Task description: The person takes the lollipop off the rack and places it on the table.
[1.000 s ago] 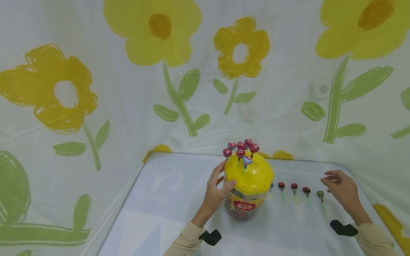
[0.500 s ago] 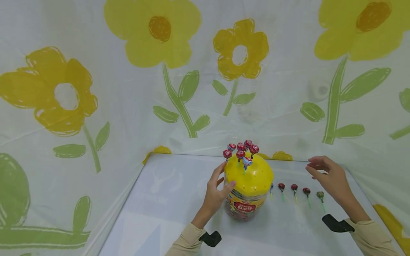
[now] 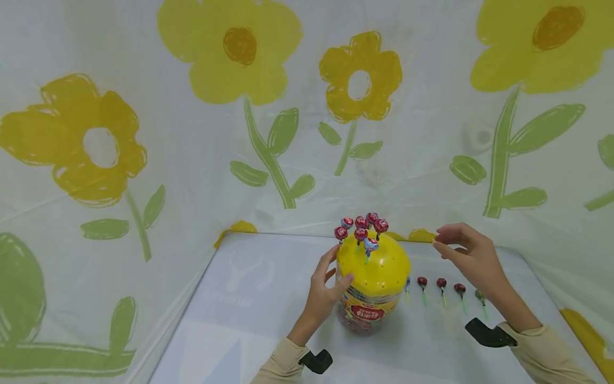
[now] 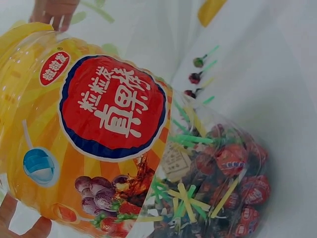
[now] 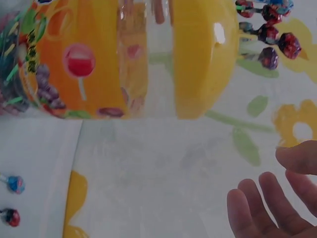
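Seven lollipops (image 3: 361, 234) stand in the yellow lid (image 3: 379, 274) of one jar (image 3: 367, 312) on a bench (image 3: 220, 314); five loose lollipops (image 3: 441, 281) lie rightward.

The label (image 4: 116, 109) reads 粒粒发 真果棒. The left-hand grip (image 3: 321, 292) curls round the jar, thumb on lid; the right-hand grip (image 3: 472, 262), fingers loosely parted, hovers empty beside it.

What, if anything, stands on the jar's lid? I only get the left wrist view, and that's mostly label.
Observer: Lollipops do, seven by the head view, upright in the yellow lid.
Visitor: And the loose one on the table nearest the jar? The jar blocks my view.
Observer: That lollipop has a blue wrapper.
Visitor: Fingers at my top edge seem to touch the lid. Do they?
Observer: No, the head view shows the right grip apart from it.
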A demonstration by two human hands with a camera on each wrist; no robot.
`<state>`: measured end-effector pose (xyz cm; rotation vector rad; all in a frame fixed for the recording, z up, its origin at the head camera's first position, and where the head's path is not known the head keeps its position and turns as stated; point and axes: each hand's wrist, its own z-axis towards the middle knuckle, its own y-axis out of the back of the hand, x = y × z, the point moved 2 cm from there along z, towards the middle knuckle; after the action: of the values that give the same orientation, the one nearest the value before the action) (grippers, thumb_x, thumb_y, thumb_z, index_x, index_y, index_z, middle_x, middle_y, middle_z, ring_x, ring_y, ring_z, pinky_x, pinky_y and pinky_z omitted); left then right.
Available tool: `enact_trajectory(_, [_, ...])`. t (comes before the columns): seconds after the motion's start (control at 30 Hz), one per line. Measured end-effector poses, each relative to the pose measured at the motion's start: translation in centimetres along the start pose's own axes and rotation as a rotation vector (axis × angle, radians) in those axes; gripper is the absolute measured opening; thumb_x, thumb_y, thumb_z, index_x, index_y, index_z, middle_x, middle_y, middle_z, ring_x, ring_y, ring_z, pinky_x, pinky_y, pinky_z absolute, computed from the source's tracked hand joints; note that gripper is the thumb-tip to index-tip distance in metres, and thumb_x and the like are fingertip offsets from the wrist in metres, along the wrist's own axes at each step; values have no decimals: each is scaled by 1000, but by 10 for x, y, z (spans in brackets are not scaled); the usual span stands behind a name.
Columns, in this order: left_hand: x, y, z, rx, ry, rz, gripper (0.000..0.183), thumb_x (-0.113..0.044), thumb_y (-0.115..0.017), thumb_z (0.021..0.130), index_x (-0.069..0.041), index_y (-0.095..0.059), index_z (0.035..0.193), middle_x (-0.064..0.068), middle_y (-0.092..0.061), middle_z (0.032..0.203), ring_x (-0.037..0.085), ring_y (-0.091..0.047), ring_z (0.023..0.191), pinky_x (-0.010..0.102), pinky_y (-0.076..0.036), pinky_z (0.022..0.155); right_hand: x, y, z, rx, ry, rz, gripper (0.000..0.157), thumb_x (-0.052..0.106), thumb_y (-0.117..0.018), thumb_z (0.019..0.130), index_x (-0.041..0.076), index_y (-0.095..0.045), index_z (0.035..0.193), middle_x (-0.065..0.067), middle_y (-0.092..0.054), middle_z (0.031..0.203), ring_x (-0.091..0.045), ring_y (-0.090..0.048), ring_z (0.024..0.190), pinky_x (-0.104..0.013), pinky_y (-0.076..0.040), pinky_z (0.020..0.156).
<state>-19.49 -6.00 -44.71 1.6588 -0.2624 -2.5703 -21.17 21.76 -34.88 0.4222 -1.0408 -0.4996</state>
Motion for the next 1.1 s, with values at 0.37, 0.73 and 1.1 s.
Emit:
enact_trajectory(0.37, [-10,2,0,4,-12,-17,59,-28,-56,83,-21,-29,136,-6,-34,135,16,-34,120,50,-35,90,35,-33,14,94,50,179,28,16,-65,79,15,-53,104,0,-57,98,-12,-56,88,-17,-48,71])
enact_trajectory(0.73, [-25,5,-3,9,17,-3,59,-22,-54,84,-9,-29,136,2,-34,136,20,-34,120,51,-35,91,53,-72,25,118,108,294,37,7,-65,78,9,-48,111,-6,-59,98,-20,-58,87,-23,-50,71])
enact_trajectory(1.1, [-23,4,-3,12,6,-9,60,-22,-55,84,-12,-28,137,-1,-34,136,19,-34,121,51,-34,92,78,-63,24,36,183,326,36,-8,-61,74,-3,-45,106,-14,-57,93,-25,-57,81,-22,-51,66])
